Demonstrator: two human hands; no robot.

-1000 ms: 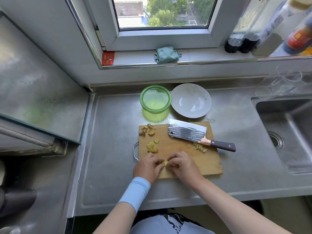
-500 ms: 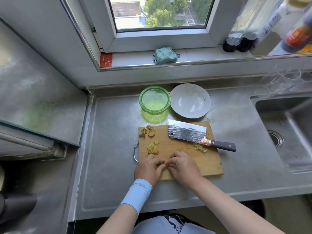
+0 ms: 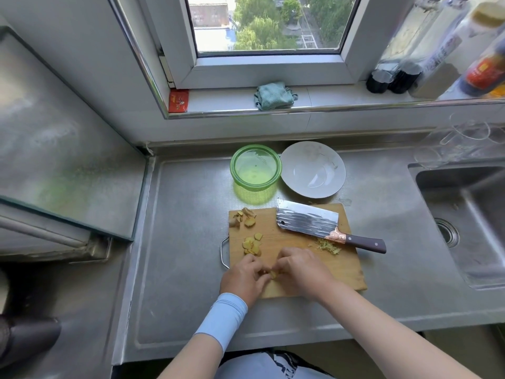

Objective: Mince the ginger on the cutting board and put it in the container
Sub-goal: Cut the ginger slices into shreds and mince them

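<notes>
My left grip (image 3: 241, 279) and right grip (image 3: 303, 272) both pinch one small ginger piece (image 3: 273, 274) at the near edge of the cutting board (image 3: 297, 242); the cleaver (image 3: 306, 218) lies flat beyond.

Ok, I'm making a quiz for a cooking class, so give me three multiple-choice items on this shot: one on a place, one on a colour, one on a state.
1. Where does the cleaver lie?
A. in the sink
B. on the cutting board
C. on the windowsill

2. What colour is the container beside the plate?
A. red
B. blue
C. green

3. What are the left hand and right hand doing?
A. gripping the cleaver
B. lying flat on the counter
C. pinching a ginger piece between them

Answers: B, its blade rests flat on the wood; C, its see-through wall is green; C, both hands close on the yellow piece at the board's near edge.
</notes>
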